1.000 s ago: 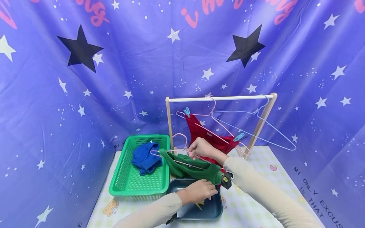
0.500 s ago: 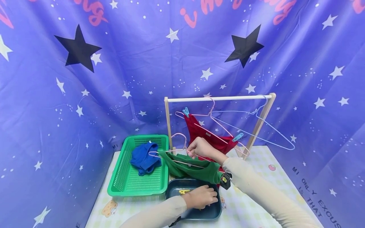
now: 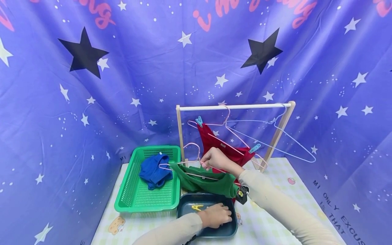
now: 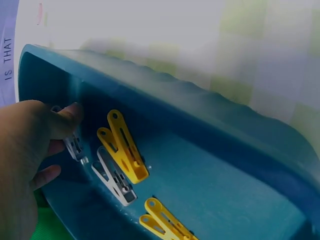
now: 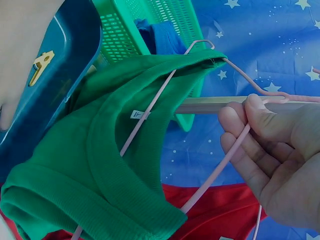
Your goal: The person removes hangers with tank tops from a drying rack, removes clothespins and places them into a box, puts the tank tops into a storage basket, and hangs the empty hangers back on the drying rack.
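My right hand (image 3: 214,159) pinches a pink hanger (image 5: 215,170) just below its hook, between thumb and fingers. A green tank top (image 3: 211,185) hangs on this hanger, its white label showing in the right wrist view. My left hand (image 3: 216,215) reaches down into the dark blue tub (image 4: 230,172), in front of the green top. In the left wrist view its thumb and fingers pinch a grey clothespin (image 4: 74,146) at the tub's end. Beside it lie a yellow clothespin (image 4: 125,150), another grey clothespin (image 4: 112,177) and a second yellow clothespin (image 4: 167,222).
A green basket (image 3: 122,190) holding a blue garment (image 3: 156,170) stands left of the tub. Behind is a rack (image 3: 202,108) with a red top (image 3: 226,149) pegged to a pink hanger by blue clothespins (image 3: 255,148). A bare pale blue hanger (image 3: 294,137) hangs at its right end.
My left hand has moved down and right, deeper into the tub, leaving a yellow clothespin in plain view. My right hand keeps holding the pink hanger with the green top in place.
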Motion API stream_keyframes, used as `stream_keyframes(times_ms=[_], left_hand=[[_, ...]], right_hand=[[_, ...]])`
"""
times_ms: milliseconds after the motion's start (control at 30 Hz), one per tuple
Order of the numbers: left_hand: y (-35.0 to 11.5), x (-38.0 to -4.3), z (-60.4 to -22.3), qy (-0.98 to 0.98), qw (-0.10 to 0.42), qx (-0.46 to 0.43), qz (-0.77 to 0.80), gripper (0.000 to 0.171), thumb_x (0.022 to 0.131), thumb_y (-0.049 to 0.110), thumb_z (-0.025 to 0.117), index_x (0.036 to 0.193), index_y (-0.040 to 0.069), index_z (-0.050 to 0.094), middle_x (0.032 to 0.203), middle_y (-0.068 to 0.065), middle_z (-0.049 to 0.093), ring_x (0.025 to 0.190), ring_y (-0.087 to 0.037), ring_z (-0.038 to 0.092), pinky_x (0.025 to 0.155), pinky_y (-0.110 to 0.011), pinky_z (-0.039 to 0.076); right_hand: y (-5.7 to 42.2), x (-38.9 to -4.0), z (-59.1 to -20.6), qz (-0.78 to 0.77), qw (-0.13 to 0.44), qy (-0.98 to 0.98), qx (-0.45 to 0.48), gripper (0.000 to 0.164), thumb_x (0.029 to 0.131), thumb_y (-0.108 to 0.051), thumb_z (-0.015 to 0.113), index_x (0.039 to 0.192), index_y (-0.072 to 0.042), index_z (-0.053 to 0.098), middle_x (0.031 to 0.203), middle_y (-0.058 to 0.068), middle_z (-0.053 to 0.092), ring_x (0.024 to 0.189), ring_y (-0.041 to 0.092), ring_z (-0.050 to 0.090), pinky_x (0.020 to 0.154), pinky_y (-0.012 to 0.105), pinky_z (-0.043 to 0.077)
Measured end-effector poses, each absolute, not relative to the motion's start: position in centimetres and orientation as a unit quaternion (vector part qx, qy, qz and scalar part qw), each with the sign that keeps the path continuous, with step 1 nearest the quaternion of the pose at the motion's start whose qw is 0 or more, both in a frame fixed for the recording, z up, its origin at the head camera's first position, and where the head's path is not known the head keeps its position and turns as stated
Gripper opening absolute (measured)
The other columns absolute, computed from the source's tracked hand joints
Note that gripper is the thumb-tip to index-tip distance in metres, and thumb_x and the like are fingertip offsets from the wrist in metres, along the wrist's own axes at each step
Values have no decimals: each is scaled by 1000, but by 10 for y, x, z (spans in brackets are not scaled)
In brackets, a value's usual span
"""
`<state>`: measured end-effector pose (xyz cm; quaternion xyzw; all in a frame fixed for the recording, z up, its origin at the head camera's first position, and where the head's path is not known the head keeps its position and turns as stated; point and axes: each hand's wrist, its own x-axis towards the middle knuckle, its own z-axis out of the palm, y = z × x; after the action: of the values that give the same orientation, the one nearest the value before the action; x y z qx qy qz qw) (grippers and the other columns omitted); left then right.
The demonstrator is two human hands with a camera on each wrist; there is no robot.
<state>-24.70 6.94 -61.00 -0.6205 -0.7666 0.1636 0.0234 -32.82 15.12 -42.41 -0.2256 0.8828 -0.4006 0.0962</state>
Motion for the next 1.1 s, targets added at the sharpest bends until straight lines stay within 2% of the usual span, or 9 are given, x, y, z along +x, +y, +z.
stream_keyframes(times_ms=[467, 733, 1100], left_hand=[[70, -243, -618, -775, 23, -609, 167, 27, 90, 31, 77, 115, 38, 71, 112, 20, 68, 108, 0, 60, 97, -21, 50], [70, -242, -623, -777, 21, -607, 162, 30, 88, 31, 79, 115, 40, 71, 112, 20, 67, 107, 0, 60, 95, -21, 50], [72, -242, -621, -782, -10, -602, 162, 29, 90, 31, 78, 118, 38, 71, 117, 18, 67, 110, 0, 60, 99, -22, 49]], right_hand=[[149, -331, -428, -416, 91, 880, -213, 7, 87, 7, 73, 90, 6, 79, 85, 17, 77, 65, 20, 74, 67, 33, 63], [144, -330, -425, -417, 85, 882, -201, 7, 86, 6, 74, 91, 6, 79, 83, 17, 77, 64, 19, 74, 65, 31, 62], [136, -326, -419, -410, 66, 886, -208, 6, 87, 4, 75, 85, 2, 80, 83, 14, 77, 62, 13, 72, 65, 29, 62]])
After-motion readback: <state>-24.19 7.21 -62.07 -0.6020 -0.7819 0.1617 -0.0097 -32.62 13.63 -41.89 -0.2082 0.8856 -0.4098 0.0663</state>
